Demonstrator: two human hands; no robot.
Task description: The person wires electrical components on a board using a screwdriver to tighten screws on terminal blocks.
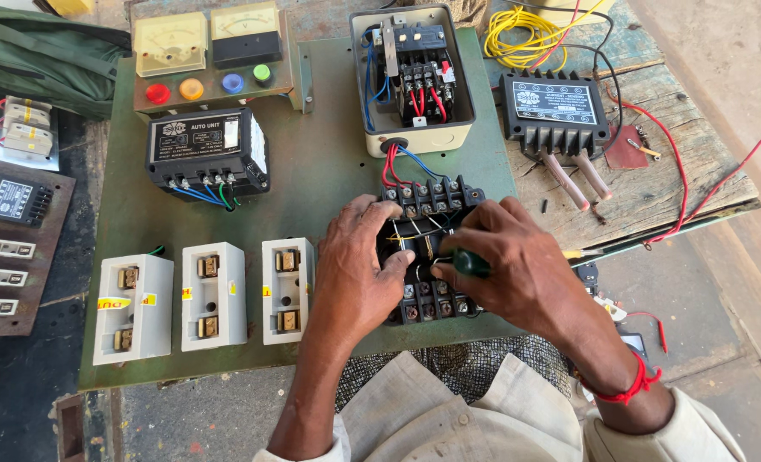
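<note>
Two hands work at the panel, the left hand (352,272) and the right hand (507,257), over one black terminal block (425,205). Three white fuse holders (133,308) stand in a row on one green board (312,180). Two analogue meters (171,43) sit above four coloured indicator lamps (191,88). One open starter box (412,77), one black control unit (205,152) and one yellow wire coil (517,34) complete the count

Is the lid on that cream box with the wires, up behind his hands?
No: the cream box stands open, its black switchgear and red and blue wires in plain sight beyond the left hand and right hand.
</note>
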